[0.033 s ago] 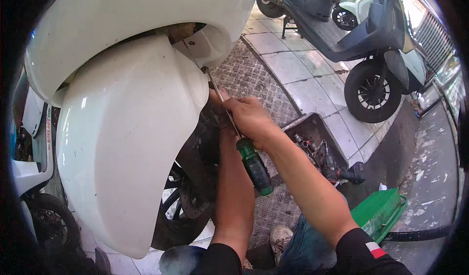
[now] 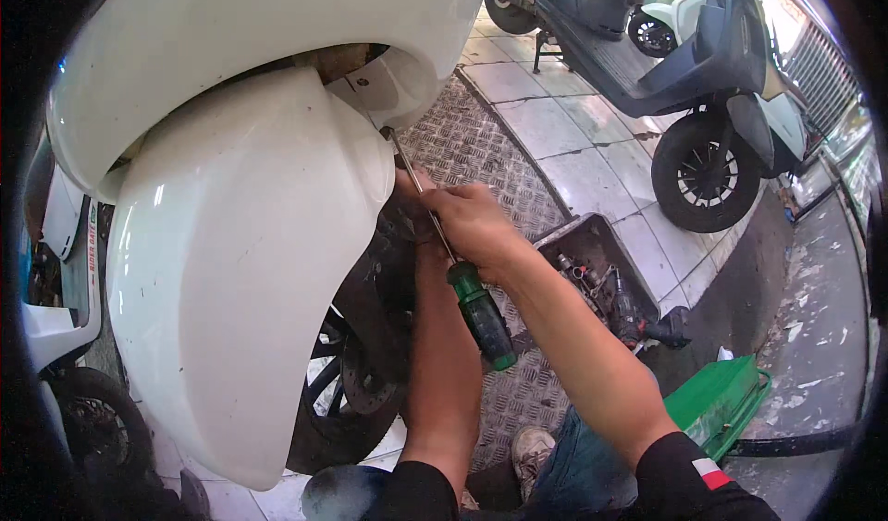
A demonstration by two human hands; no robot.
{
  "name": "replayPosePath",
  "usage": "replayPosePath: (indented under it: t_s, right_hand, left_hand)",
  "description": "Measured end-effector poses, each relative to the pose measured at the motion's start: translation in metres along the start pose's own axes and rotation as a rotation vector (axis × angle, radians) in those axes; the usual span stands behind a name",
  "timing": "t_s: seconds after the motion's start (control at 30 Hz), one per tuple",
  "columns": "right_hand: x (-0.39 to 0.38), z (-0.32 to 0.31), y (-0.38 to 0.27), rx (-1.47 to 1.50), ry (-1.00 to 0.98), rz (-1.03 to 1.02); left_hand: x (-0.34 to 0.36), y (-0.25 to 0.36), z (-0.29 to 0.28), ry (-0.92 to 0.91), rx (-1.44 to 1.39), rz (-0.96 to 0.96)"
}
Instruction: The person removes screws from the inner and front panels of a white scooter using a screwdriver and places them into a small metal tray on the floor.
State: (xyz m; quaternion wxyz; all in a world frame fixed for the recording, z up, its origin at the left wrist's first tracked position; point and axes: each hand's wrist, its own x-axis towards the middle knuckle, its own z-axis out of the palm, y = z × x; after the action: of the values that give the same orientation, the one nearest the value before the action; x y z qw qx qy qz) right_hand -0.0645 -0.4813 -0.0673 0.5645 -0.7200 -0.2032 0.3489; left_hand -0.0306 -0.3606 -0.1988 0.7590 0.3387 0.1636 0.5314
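Floor: grey diamond-plate metal sheet [image 2: 481,160]
Tool: green-handled steel-shafted screwdriver [image 2: 470,294], upper end beside glossy white curved fender [image 2: 231,225]; probably light, stiff, best held by handle
Right hand [image 2: 474,228]: curled by shaft, pinch unclear
Left hand [image 2: 407,186]: partly hidden, can't tell grip

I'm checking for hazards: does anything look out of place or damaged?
A black tool juts past the rim of the tray. White patches, like flaked paint, mar the grey surface at right.
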Motion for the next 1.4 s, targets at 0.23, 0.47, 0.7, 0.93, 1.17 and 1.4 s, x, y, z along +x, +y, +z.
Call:
replayPosePath:
  t_s: [0.23,0.47,0.7,0.93,1.17,1.4]
  right_hand:
    - [-0.006,0.001,-0.005,-0.003,-0.059,-0.046]
    - [0.003,0.002,0.004,-0.038,0.002,-0.058]
    - [0.0,0.006,0.001,-0.052,-0.056,-0.049]
    - [0.0,0.003,0.008,-0.127,-0.012,-0.126]
    - [0.001,0.001,0.007,-0.163,0.005,-0.104]
    - [-0.002,0.002,0.005,-0.18,-0.002,-0.137]
  left_hand:
    - [0.001,0.002,-0.004,0.003,-0.014,0.003]
    - [-0.001,0.002,-0.006,-0.002,-0.011,-0.011]
    - [-0.004,0.007,-0.009,-0.01,0.0,-0.013]
    - [-0.015,0.002,-0.003,-0.031,0.011,-0.03]
    - [-0.02,0.003,-0.003,-0.055,0.031,-0.027]
    - [-0.018,0.003,-0.005,-0.059,0.027,-0.015]
